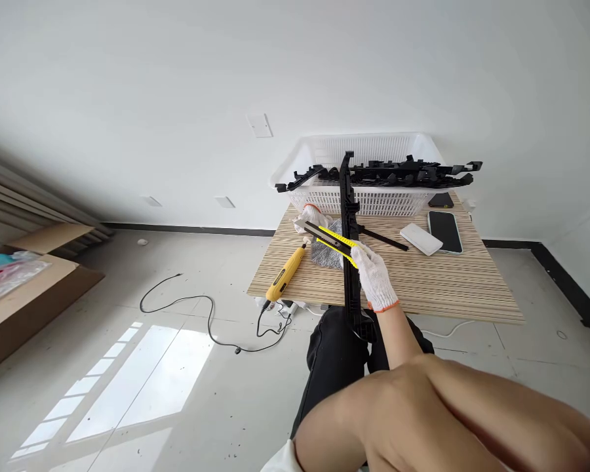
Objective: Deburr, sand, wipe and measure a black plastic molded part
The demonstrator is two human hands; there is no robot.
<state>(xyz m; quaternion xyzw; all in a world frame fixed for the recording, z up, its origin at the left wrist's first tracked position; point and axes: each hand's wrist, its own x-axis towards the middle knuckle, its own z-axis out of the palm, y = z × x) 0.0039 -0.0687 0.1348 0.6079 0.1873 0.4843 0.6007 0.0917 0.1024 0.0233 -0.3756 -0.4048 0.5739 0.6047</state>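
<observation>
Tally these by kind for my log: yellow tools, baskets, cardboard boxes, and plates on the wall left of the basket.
Yellow tools: 2 (knife, power tool)
Basket: 1
Cardboard box: 1
Wall plates: 3
Total: 7

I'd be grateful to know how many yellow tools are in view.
2: a utility knife in a gloved hand, and a corded power tool on the table near its left edge. Others might be hidden behind the basket.
</observation>
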